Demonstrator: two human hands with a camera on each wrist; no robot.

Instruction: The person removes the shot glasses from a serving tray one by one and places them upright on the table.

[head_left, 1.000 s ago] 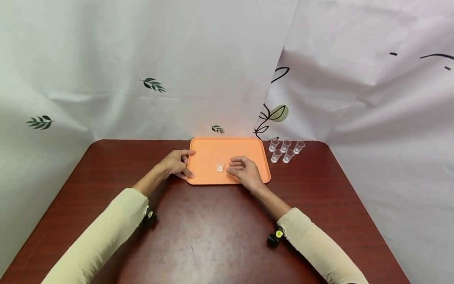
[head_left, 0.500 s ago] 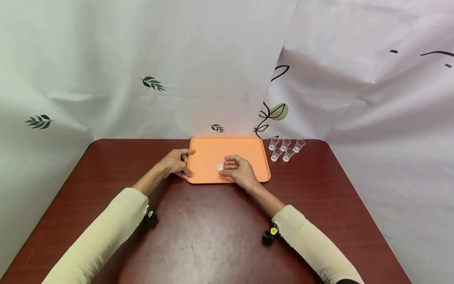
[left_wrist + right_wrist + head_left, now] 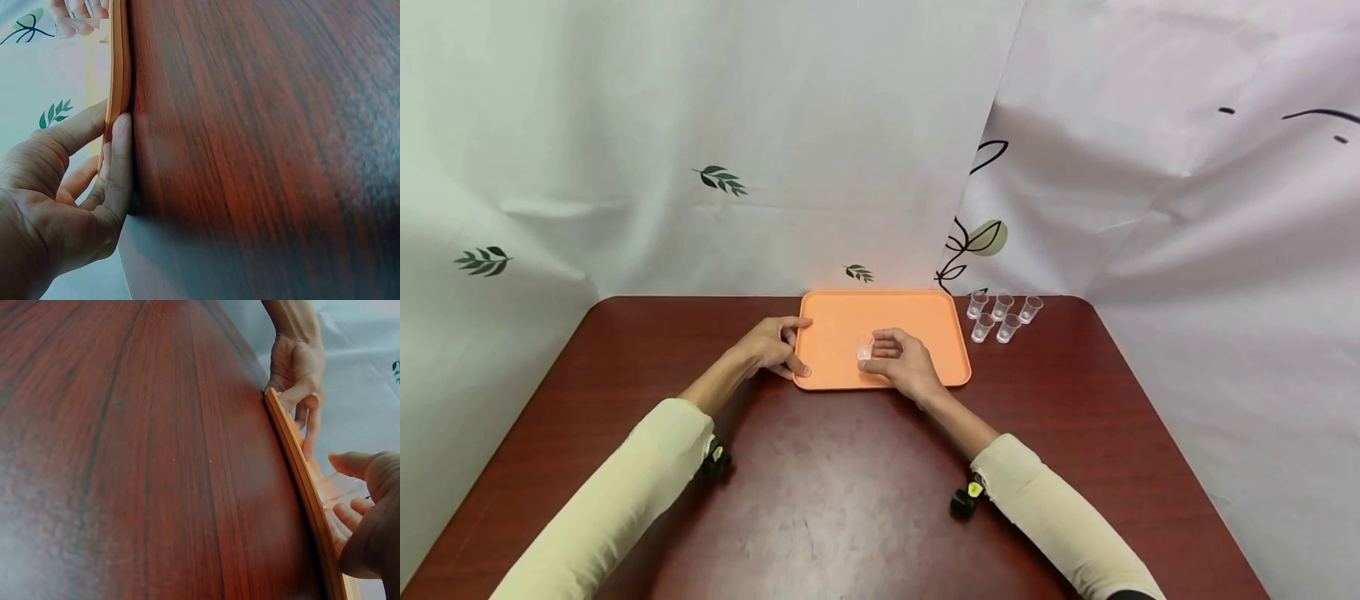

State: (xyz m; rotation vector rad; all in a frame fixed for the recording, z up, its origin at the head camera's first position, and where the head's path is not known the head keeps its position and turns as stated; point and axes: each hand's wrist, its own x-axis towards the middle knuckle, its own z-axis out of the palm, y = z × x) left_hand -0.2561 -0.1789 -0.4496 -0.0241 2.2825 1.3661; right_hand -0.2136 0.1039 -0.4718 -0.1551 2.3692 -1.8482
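Note:
An orange tray (image 3: pixel 835 312) lies at the far edge of the table. My left hand (image 3: pixel 769 343) grips its left side, thumb and index finger over the rim; in the left wrist view, other fingers of the left hand (image 3: pixel 69 194) lie along the tray's outer side. Near the front middle of the tray, a small clear shot cup (image 3: pixel 864 351) stands upright. My right hand (image 3: pixel 910 365) holds the cup from the right, thumb at the front and fingers behind. In the right wrist view, the see-through cup (image 3: pixel 340 484) shows faintly between thumb and fingers.
Several more clear cups (image 3: pixel 1002 307) stand upright in two rows just right of the tray. The dark red wooden table (image 3: pixel 820 483) stretches toward me. A pale curtain (image 3: pixel 820 150) with leaf prints hangs right behind the table's far edge.
My right hand has moved left across the tray to the clear cup, and its thumb and fingers have come round it. The left hand and the tray have stayed put.

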